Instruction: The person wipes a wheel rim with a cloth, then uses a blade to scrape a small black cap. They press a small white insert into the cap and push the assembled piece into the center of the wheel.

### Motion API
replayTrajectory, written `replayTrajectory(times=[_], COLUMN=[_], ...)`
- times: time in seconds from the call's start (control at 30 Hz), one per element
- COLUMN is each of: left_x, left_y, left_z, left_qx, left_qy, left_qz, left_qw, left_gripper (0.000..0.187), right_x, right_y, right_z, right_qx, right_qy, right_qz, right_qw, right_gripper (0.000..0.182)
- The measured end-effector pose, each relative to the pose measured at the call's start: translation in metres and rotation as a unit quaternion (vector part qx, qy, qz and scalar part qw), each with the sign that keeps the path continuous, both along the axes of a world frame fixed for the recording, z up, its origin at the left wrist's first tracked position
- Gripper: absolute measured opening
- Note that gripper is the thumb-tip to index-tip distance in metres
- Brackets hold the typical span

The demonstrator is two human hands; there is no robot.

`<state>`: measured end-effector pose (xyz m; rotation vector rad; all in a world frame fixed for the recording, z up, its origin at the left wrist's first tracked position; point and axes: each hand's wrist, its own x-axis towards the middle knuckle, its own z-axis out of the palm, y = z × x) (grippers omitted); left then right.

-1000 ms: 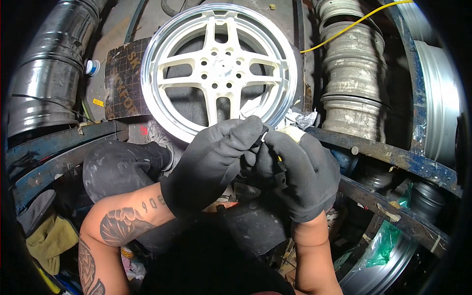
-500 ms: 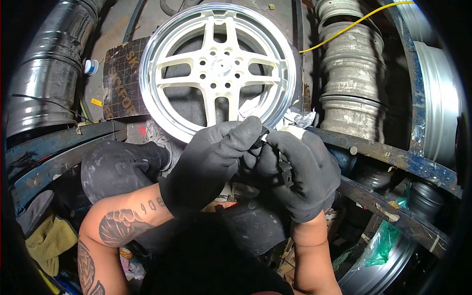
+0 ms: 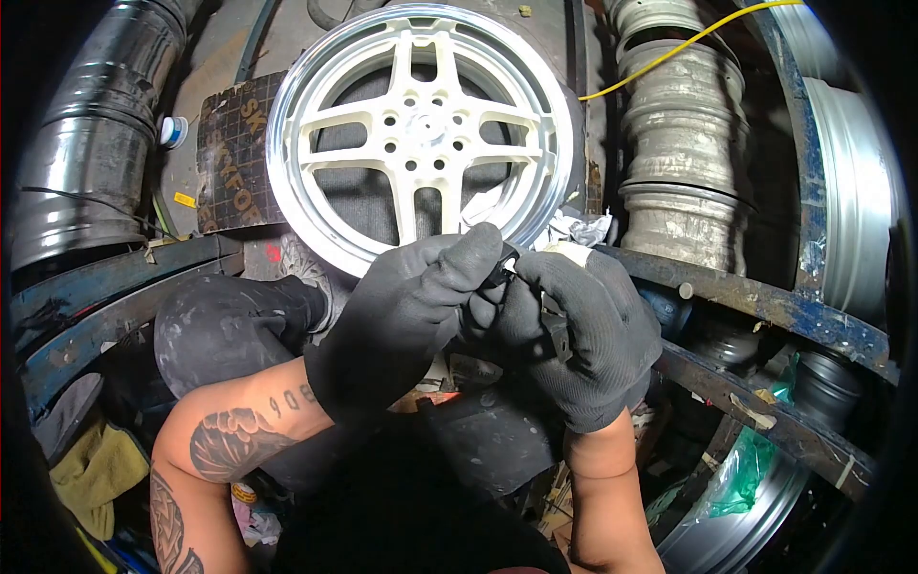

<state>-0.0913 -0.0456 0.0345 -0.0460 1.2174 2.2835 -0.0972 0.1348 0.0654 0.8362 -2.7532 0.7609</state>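
Both my hands wear dark grey knit gloves and meet in front of the wheel's lower rim. My left hand (image 3: 411,301) is closed, thumb and forefinger pinching a small black piece (image 3: 501,268). Fingertips of my right hand (image 3: 598,330) press against the end of that piece, where a tiny bright bit shows. Lower down, another dark part (image 3: 557,337) pokes out between the curled right fingers; I cannot tell what it is. Just beyond lies a white multi-spoke wheel rim (image 3: 426,182) with a polished lip, face up.
Metal rims (image 3: 684,143) are stacked on the right, shiny ones (image 3: 91,153) on the left. Blue steel rails (image 3: 755,292) run along both sides. Crumpled paper (image 3: 579,230) lies by the wheel. A yellow hose (image 3: 669,57) crosses the upper right. A printed board (image 3: 239,158) lies under the wheel's left side.
The view has shifted slightly. My hands keep the same pinch, with only a small change around the black piece.
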Motion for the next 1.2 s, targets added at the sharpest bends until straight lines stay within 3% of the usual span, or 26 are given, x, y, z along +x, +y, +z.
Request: replayTrajectory(times=[0.13,0.33,0.47,0.63,0.83,1.13,1.2], left_x=[0.000,0.002,0.001,0.000,-0.002,-0.001,-0.001], left_y=[-0.001,0.003,0.001,-0.001,-0.002,0.000,-0.001], left_z=[0.004,-0.005,0.003,0.002,-0.002,0.008,0.002], left_qx=[-0.057,-0.071,-0.031,-0.012,0.089,0.050,0.087], left_qy=[0.009,0.093,0.014,-0.001,-0.106,-0.098,-0.138], left_qz=[0.009,0.042,0.023,0.008,-0.013,0.006,-0.013], left_qw=[0.998,0.992,0.999,1.000,0.990,0.994,0.986], left_gripper=[0.046,0.045,0.045,0.044,0.045,0.046,0.047], right_x=[0.000,0.000,-0.001,-0.003,-0.006,-0.007,-0.005], right_y=[0.003,0.004,0.005,-0.002,-0.005,-0.008,-0.009], right_z=[-0.003,-0.003,-0.003,-0.001,-0.002,0.003,0.005], right_qx=[0.009,0.009,0.009,-0.008,-0.039,-0.058,-0.077], right_qy=[0.016,0.002,-0.001,0.017,0.038,0.011,-0.017], right_qz=[0.006,0.009,0.006,-0.017,-0.018,-0.030,-0.045], right_qw=[1.000,1.000,1.000,1.000,0.998,0.998,0.996], right_gripper=[0.043,0.045,0.042,0.036,0.034,0.032,0.032])
